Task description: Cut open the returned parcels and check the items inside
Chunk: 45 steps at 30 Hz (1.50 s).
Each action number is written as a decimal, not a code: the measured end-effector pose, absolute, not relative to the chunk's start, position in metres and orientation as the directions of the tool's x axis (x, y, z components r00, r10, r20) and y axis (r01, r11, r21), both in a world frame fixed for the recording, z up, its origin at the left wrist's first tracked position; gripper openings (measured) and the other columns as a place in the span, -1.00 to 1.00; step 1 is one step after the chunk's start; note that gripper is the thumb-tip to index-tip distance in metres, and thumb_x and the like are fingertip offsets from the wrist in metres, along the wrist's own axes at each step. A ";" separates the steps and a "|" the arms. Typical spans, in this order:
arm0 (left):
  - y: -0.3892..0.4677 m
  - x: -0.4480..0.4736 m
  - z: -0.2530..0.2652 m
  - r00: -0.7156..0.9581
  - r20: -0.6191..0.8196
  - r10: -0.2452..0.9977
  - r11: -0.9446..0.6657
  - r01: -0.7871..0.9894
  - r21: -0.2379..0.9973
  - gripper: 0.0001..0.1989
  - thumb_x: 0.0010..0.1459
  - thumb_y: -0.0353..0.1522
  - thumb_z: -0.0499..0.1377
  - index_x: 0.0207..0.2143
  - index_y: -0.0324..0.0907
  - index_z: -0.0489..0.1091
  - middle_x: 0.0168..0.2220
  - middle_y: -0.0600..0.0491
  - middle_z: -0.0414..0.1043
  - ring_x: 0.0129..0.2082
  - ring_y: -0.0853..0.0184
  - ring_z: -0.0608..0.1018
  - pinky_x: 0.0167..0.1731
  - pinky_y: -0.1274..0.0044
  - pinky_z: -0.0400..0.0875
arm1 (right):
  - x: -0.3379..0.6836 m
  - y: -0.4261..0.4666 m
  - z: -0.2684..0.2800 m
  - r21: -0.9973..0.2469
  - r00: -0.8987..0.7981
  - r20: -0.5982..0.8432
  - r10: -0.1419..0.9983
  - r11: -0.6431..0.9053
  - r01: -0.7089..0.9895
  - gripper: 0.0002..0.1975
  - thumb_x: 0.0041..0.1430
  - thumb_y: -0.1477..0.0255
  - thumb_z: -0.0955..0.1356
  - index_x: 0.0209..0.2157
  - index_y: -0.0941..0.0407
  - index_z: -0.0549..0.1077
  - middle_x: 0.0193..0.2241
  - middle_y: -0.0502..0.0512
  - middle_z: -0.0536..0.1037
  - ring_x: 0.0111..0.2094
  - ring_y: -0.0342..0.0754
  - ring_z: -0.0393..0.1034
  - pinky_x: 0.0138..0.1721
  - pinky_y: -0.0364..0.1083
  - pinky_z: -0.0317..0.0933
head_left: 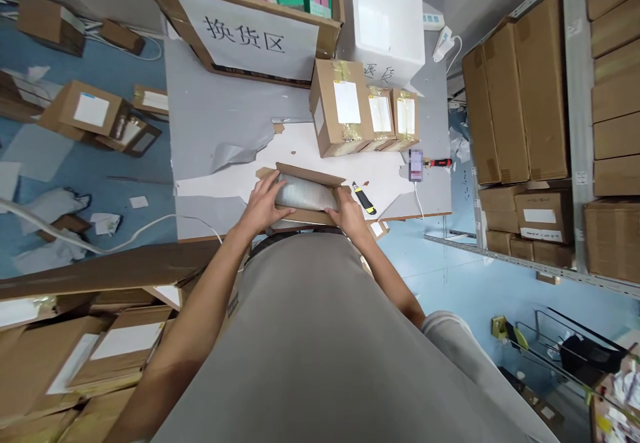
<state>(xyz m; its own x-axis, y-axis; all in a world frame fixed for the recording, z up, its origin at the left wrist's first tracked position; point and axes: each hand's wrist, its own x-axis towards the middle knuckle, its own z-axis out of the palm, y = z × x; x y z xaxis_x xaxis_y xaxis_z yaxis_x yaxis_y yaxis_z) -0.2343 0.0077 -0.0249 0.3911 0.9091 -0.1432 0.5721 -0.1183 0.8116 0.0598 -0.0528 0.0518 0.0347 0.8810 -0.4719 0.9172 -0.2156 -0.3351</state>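
At the table's front edge, close to my body, stands an opened cardboard box (313, 217) with its flaps raised. A shiny, see-through plastic packing cushion (306, 193) fills its top, and what lies beneath is hidden. My left hand (263, 201) grips the left end of the box, thumb along the near side. At the right end, my right hand (349, 211) holds the box in the same way, thumb near the cushion. A yellow and black utility knife (364, 199) lies just right of my right hand.
Behind are three taped, labelled boxes (343, 106), a large carton (240, 36) of green and pink packages and a white foam box (390, 36). A phone (415, 165) on a cable and a red-black screwdriver (440, 163) lie right. Shelves (577, 116) stand beyond; boxes (115, 343) crowd my left.
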 end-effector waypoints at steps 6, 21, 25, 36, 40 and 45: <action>0.019 -0.211 -0.026 0.388 -0.213 0.897 -0.127 0.686 0.716 -0.45 0.12 -0.31 0.51 0.19 -0.07 0.67 0.38 -0.32 0.54 0.47 -0.43 0.37 0.51 -0.30 0.18 | 0.060 -0.052 0.019 -0.473 -0.112 -0.440 0.891 -0.124 0.872 -0.23 0.47 0.44 0.54 0.60 0.19 0.38 0.63 0.53 0.33 0.61 0.37 0.36 0.62 0.30 0.33; -0.013 -0.148 0.038 0.246 -0.070 0.967 -0.080 0.550 0.831 -0.81 0.29 -0.28 0.26 -0.14 -0.04 0.69 -0.16 -0.09 0.71 0.00 -0.08 0.68 0.40 0.01 0.43 | 0.066 -0.033 0.023 -0.619 -0.282 -0.405 0.869 -0.034 0.785 -0.25 0.57 0.41 0.44 0.67 0.15 0.29 0.54 0.42 0.50 0.54 0.27 0.46 0.54 0.20 0.42; -0.016 -0.140 0.050 0.089 -0.165 0.982 0.122 0.365 0.923 -0.69 0.29 -0.22 0.27 0.02 -0.10 0.64 -0.05 -0.03 0.72 -0.05 0.06 0.69 0.07 0.28 0.61 | 0.064 -0.032 0.037 -0.818 -0.270 -0.320 0.908 -0.121 0.562 -0.18 0.56 0.40 0.39 0.73 0.14 0.16 0.59 0.33 0.47 0.56 0.19 0.46 0.56 0.13 0.41; 0.012 -0.152 0.111 0.076 0.006 0.997 -0.031 0.332 0.943 -0.53 0.43 -0.07 0.37 0.27 -0.03 0.67 0.27 -0.06 0.58 0.33 0.01 0.63 0.39 0.18 0.60 | 0.041 0.027 0.111 -0.854 -0.105 0.022 0.994 0.073 0.515 -0.57 0.71 0.24 0.25 0.30 -0.01 0.67 0.33 0.21 0.63 0.49 0.11 0.50 0.58 0.13 0.37; 0.017 -0.154 0.108 -0.102 0.029 0.994 0.011 0.380 0.925 -0.56 0.52 -0.12 0.29 0.33 -0.03 0.59 0.30 -0.05 0.59 0.28 0.08 0.66 0.31 0.23 0.67 | 0.023 0.083 0.116 -0.740 -0.105 0.162 0.981 0.191 0.645 -0.61 0.66 0.49 0.26 0.23 -0.01 0.67 0.33 0.22 0.55 0.45 -0.03 0.47 0.57 -0.06 0.32; 0.010 -0.163 0.056 0.022 -0.127 0.992 0.097 0.521 0.848 -0.66 0.41 -0.22 0.33 0.15 -0.12 0.68 0.06 -0.10 0.71 0.00 0.02 0.73 0.26 0.18 0.66 | 0.015 0.112 0.099 -0.617 -0.219 -0.024 0.975 0.158 0.771 -0.55 0.67 0.49 0.39 0.48 0.14 0.51 0.57 0.31 0.35 0.60 0.01 0.30 0.65 -0.04 0.21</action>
<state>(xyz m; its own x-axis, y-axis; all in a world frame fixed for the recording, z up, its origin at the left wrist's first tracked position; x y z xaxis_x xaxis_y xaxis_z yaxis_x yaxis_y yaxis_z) -0.1631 0.0098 0.0562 0.0217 0.9916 -0.1272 0.5213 0.0973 0.8478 0.0150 0.1123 0.0986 -0.2190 0.9754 -0.0239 0.7711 0.1581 -0.6168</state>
